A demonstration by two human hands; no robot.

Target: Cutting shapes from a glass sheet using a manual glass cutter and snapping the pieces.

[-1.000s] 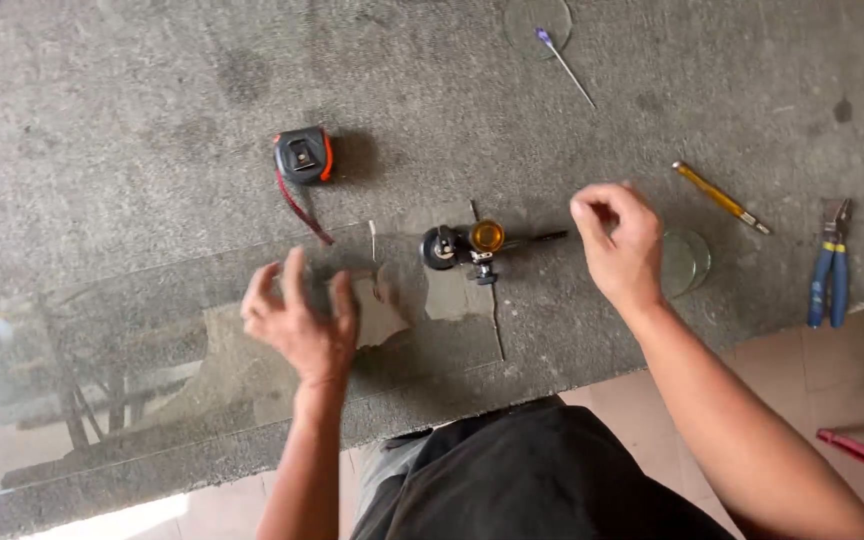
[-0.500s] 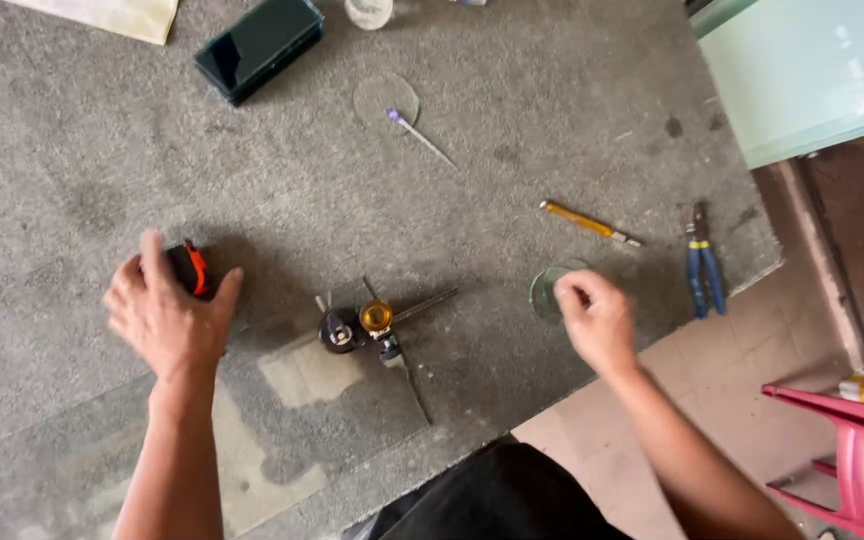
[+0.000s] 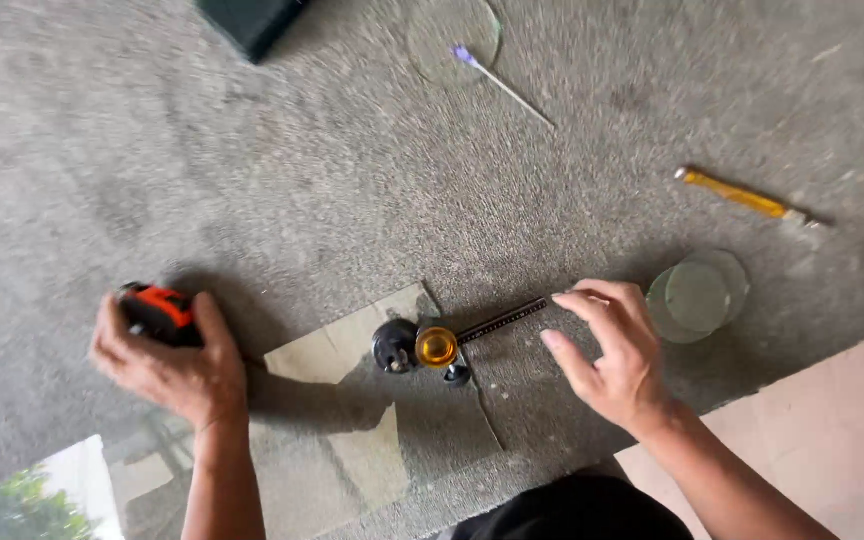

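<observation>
We see the circle cutter (image 3: 439, 345), black suction cup w/ amber knob & thin dark bar, at centre on the glass sheet (image 3: 352, 340) over the grey rough bench (image 3: 252, 180). Left hand (image 3: 167, 360) at 9 o'clock, fingers wrapped on the orange-black tape measure (image 3: 157, 310). Right hand (image 3: 617, 350) at 3, fingers loosely spread, holding nothing, tips near the bar. Round glass discs (image 3: 697, 295) just past it; yellow-handled tool (image 3: 737, 195) at 2.

On the grey table (image 3: 202, 170) a yellow-handled tool (image 3: 742, 196) lies far right. A thin stick with a purple tip (image 3: 500, 84) lies at the top, touching a clear round glass disc (image 3: 452, 35). A dark green box (image 3: 252, 20) sits at the upper edge.
</observation>
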